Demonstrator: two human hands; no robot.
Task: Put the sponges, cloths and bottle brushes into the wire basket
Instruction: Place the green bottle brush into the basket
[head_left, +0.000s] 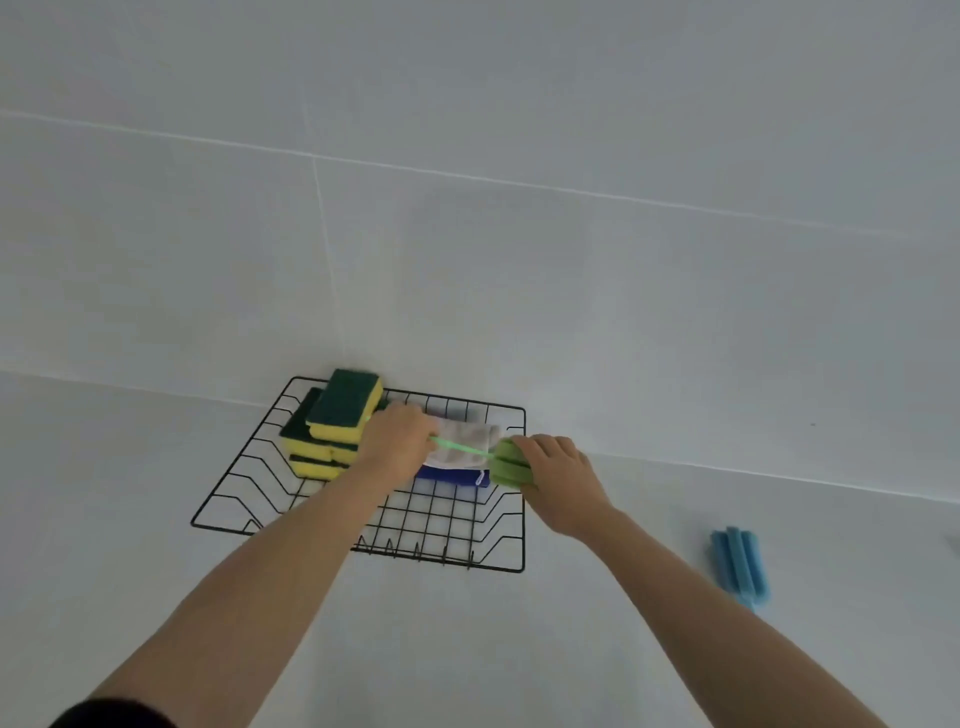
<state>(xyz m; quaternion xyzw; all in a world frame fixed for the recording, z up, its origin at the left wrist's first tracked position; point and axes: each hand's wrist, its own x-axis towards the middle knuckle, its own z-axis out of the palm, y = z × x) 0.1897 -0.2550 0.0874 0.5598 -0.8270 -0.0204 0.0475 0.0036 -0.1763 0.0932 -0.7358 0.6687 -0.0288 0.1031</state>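
Note:
A black wire basket (358, 540) stands on the white counter against the wall. Several yellow-and-green sponges (332, 426) are stacked in its far left corner. A white cloth (462, 441) lies folded on a blue cloth (452, 475) at its far right. A green bottle brush (506, 465) is held level over the cloths: my left hand (400, 441) grips its thin handle, and my right hand (558, 478) holds its foam head at the basket's right rim. A blue bottle brush (740, 564) lies on the counter to the right.
The tiled wall rises right behind the basket. White counter surface (519, 649) stretches in front of and to both sides of the basket. A small pale object (955, 543) shows at the right edge of the frame.

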